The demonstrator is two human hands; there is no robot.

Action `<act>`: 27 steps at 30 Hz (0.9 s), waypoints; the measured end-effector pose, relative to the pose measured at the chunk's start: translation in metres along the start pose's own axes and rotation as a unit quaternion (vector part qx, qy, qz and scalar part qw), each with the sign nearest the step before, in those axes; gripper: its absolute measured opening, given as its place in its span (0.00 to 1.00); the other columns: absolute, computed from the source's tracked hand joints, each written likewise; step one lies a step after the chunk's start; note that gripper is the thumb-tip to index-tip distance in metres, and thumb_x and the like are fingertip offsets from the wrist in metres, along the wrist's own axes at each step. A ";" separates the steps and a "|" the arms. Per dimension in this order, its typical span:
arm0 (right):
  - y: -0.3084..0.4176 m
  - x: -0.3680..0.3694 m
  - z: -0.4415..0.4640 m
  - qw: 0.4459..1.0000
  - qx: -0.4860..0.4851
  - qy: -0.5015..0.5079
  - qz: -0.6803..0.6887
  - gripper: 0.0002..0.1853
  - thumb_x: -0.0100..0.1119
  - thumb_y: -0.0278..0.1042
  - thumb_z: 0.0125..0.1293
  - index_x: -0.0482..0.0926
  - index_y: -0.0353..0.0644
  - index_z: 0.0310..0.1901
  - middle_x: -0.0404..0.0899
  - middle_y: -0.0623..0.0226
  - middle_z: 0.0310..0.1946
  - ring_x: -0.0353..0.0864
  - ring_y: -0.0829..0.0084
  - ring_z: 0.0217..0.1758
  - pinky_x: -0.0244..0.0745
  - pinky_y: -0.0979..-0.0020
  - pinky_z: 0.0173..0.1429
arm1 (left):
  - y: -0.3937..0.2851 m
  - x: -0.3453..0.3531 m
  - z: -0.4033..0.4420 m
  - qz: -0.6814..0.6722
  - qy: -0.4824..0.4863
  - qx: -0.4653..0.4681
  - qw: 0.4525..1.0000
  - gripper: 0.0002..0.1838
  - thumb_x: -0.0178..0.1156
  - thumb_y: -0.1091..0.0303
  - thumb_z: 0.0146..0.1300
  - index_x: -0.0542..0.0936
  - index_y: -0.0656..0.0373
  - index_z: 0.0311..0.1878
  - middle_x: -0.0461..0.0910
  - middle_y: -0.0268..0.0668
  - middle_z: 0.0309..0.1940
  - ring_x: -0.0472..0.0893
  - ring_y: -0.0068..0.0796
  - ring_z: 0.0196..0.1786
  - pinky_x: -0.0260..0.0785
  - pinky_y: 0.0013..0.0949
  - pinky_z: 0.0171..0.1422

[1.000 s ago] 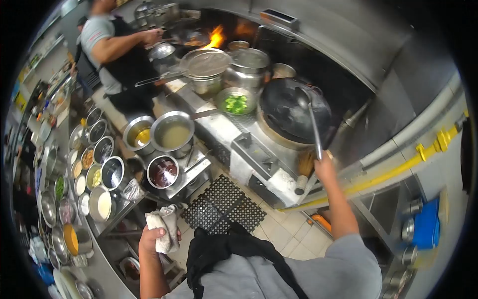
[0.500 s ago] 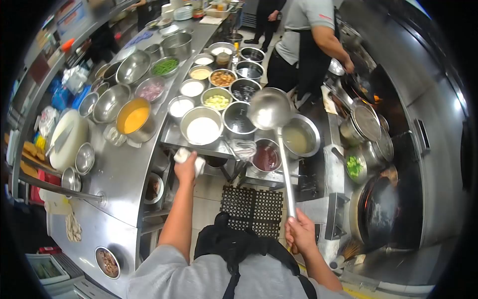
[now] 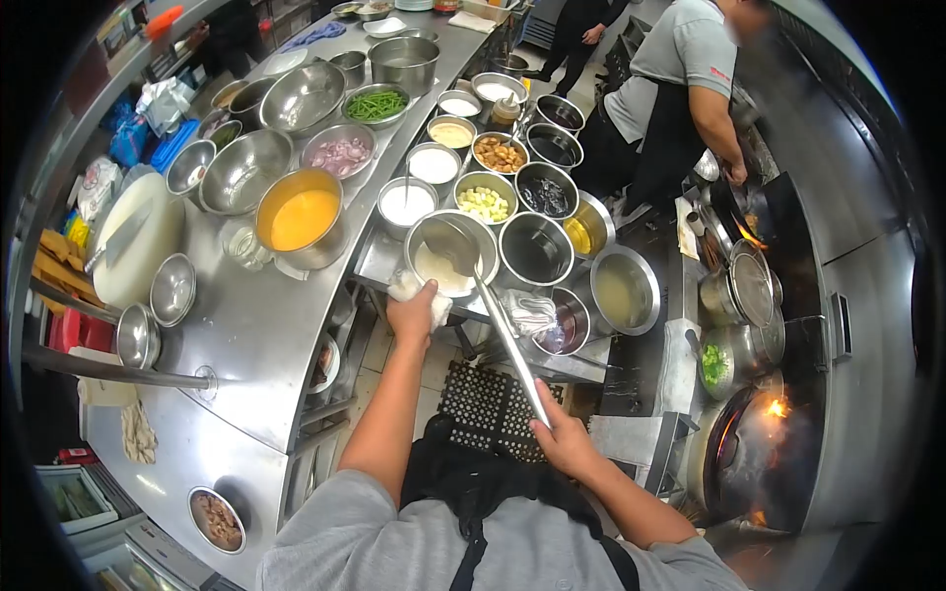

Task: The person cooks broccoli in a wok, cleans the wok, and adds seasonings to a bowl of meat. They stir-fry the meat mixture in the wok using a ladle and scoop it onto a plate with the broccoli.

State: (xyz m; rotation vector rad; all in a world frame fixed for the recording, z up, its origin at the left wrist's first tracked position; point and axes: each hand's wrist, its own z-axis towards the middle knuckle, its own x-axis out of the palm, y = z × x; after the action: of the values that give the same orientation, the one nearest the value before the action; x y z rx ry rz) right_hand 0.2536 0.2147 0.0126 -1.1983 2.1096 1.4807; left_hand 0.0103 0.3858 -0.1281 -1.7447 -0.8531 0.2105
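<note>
My right hand (image 3: 564, 431) is closed around the long handle of a large metal ladle (image 3: 509, 340). The ladle's bowl dips into a round steel container (image 3: 491, 258) of white contents, partly hiding them. At that container's near left edge, my left hand (image 3: 410, 315) grips a folded white cloth (image 3: 439, 307). The cloth is against or very close to the container's side; I cannot tell which. Just right of the ladle lies another cloth (image 3: 528, 313), near a pot of dark red liquid (image 3: 569, 327). A container of dark liquid (image 3: 535, 248) stands beside the white one.
Several ingredient containers extend away from me, including chopped pale green pieces (image 3: 483, 204). On the left counter (image 3: 232, 369) stand a pot of orange liquid (image 3: 304, 219) and a cutting board with a knife (image 3: 126, 236). Flames rise by a wok (image 3: 754, 443) at right. A co-worker (image 3: 680, 59) stands beyond.
The ladle's bowl has come down and left into the white container. My left hand has brought the cloth to that container's edge. Flames now show at the near wok.
</note>
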 end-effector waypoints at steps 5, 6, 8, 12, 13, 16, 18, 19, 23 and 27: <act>-0.001 -0.010 -0.006 0.997 -0.041 0.018 0.066 0.36 0.52 0.32 0.69 0.48 0.52 0.75 0.70 0.42 0.61 0.75 0.53 0.61 0.68 0.66 0.62 | 0.000 0.001 -0.002 -0.022 0.005 -0.002 1.000 0.28 0.71 0.75 0.52 0.73 0.68 0.57 0.79 0.42 0.49 0.80 0.33 0.48 0.72 0.35 0.53; -0.003 -0.012 -0.007 0.996 -0.024 0.039 0.082 0.36 0.53 0.31 0.69 0.49 0.51 0.75 0.67 0.44 0.65 0.73 0.57 0.65 0.65 0.68 0.65 | 0.001 0.000 -0.001 -0.020 0.004 -0.002 1.000 0.28 0.71 0.75 0.52 0.73 0.68 0.57 0.79 0.42 0.49 0.80 0.33 0.48 0.72 0.35 0.53; -0.010 -0.014 -0.006 0.994 -0.098 0.005 0.050 0.36 0.53 0.31 0.69 0.49 0.53 0.75 0.73 0.47 0.58 0.78 0.59 0.56 0.70 0.68 0.58 | 0.000 -0.001 0.000 -0.009 0.012 -0.012 1.000 0.29 0.70 0.76 0.52 0.72 0.70 0.57 0.79 0.44 0.50 0.80 0.34 0.48 0.73 0.34 0.52; 0.013 -0.062 -0.006 0.959 0.127 0.128 0.220 0.36 0.52 0.28 0.69 0.50 0.60 0.75 0.76 0.65 0.29 0.75 0.73 0.23 0.73 0.72 0.28 | -0.007 -0.002 -0.003 0.019 0.017 0.008 1.000 0.30 0.70 0.74 0.52 0.72 0.70 0.58 0.79 0.45 0.50 0.80 0.33 0.48 0.73 0.34 0.52; 0.000 -0.061 -0.004 0.910 0.147 0.129 0.367 0.36 0.50 0.27 0.70 0.50 0.65 0.75 0.62 0.76 0.19 0.57 0.83 0.13 0.57 0.78 0.15 | 0.000 -0.005 0.003 0.022 0.016 0.015 1.000 0.30 0.71 0.73 0.52 0.72 0.70 0.58 0.79 0.44 0.50 0.80 0.33 0.47 0.73 0.34 0.51; -0.022 -0.078 -0.013 0.830 0.135 0.191 0.506 0.33 0.47 0.30 0.73 0.49 0.67 0.75 0.63 0.74 0.20 0.58 0.83 0.13 0.58 0.77 0.14 | 0.006 -0.019 0.008 0.068 0.010 -0.018 0.997 0.27 0.72 0.66 0.54 0.76 0.70 0.53 0.81 0.43 0.46 0.81 0.32 0.44 0.73 0.34 0.48; -0.048 -0.090 -0.034 0.763 0.109 0.211 0.601 0.32 0.45 0.32 0.74 0.49 0.67 0.75 0.64 0.73 0.22 0.57 0.83 0.12 0.58 0.77 0.14 | -0.010 -0.024 -0.021 0.076 0.003 -0.017 0.997 0.26 0.72 0.64 0.54 0.77 0.69 0.52 0.81 0.41 0.44 0.81 0.29 0.41 0.74 0.32 0.43; -0.063 -0.095 -0.051 0.688 0.088 0.233 0.681 0.31 0.43 0.33 0.75 0.49 0.67 0.75 0.64 0.71 0.23 0.56 0.83 0.12 0.58 0.78 0.13 | 0.004 -0.037 -0.021 0.069 0.028 -0.009 0.997 0.23 0.72 0.65 0.54 0.78 0.68 0.50 0.82 0.39 0.42 0.81 0.29 0.38 0.74 0.32 0.41; -0.128 -0.110 -0.163 0.497 -0.013 0.206 0.843 0.31 0.41 0.32 0.75 0.47 0.62 0.75 0.65 0.64 0.27 0.56 0.84 0.11 0.55 0.79 0.10 | 0.025 -0.051 -0.087 0.152 0.102 -0.067 0.981 0.17 0.70 0.70 0.54 0.80 0.67 0.46 0.82 0.40 0.38 0.81 0.31 0.35 0.74 0.35 0.39; -0.182 -0.125 -0.323 0.422 -0.088 0.032 0.902 0.34 0.44 0.31 0.71 0.46 0.58 0.75 0.65 0.62 0.27 0.58 0.83 0.11 0.58 0.78 0.09 | 0.083 -0.037 -0.161 0.200 0.228 -0.296 0.906 0.12 0.63 0.63 0.59 0.77 0.60 0.42 0.80 0.39 0.31 0.81 0.36 0.31 0.77 0.40 0.36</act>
State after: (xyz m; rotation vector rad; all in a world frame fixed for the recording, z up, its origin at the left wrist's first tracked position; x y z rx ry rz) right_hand 0.5368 -0.0347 0.1162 2.1084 2.9822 1.8655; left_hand 0.1066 0.2299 -0.1542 -2.4030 -0.2047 -0.2151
